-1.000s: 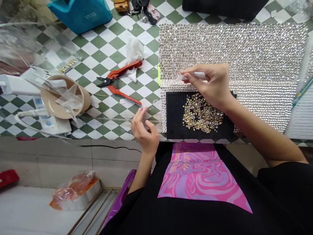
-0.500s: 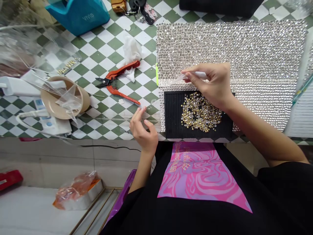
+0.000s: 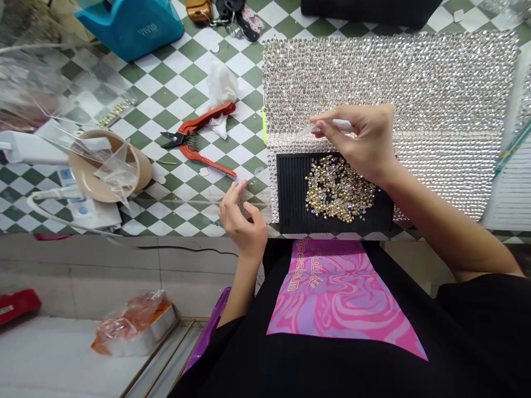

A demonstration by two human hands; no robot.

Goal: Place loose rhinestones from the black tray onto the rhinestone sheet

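My right hand [image 3: 360, 135] pinches a slim white pen-like picker [image 3: 342, 125], its pale tip pointing left just above the rhinestone-covered sheet [image 3: 373, 72]. Below that hand lies a black ridged tray [image 3: 292, 193] with a heap of loose gold and clear rhinestones [image 3: 338, 190] in it. The tray rests over the lower part of the sheet. My left hand [image 3: 244, 218] rests at the table's front edge, fingers apart and slightly curled, with nothing in it that I can see. Orange-handled pruning shears [image 3: 191, 138] lie near its fingertips, jaws to the left.
A beige cup [image 3: 145, 168] with clear plastic scraps stands left, beside a white cable [image 3: 45, 194]. A blue tape dispenser [image 3: 133, 30], keys [image 3: 240, 19] and a crumpled tissue [image 3: 222, 83] lie farther back. At right is a white ridged board [image 3: 514, 188].
The right hand and picker have shifted very slightly, with the picker's tip still over the sheet. The whole view has moved a little; the left hand stays in place.
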